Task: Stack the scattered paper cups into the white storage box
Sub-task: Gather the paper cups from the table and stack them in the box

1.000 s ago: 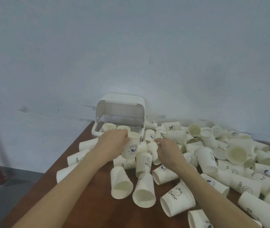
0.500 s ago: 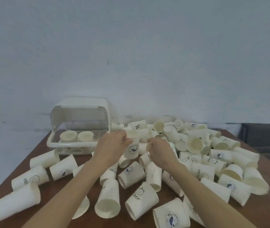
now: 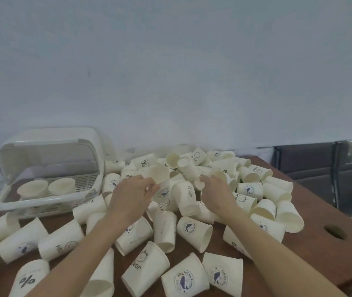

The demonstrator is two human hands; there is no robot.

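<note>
Head | left hand point(image 3: 131, 195) grips cup point(image 3: 160, 181) | right hand point(image 3: 215, 192) perhaps empty

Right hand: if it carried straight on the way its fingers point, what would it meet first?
Probably the tipped cup lying just beyond the right hand, at the near edge of the pile; depth is hard to judge from the head view.

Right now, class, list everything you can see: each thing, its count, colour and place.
Paper cups: dozens, white, mostly lying scattered on the table.
Cups in box: two, white, upright, side by side.
Storage box: one, white, lid raised, far left.
Table: one, brown wood, with an oval hole.
Chairs: dark, far right.
Wall: pale.
Left hand: grip on a raised cup.
Right hand: reaching into the pile.
</note>
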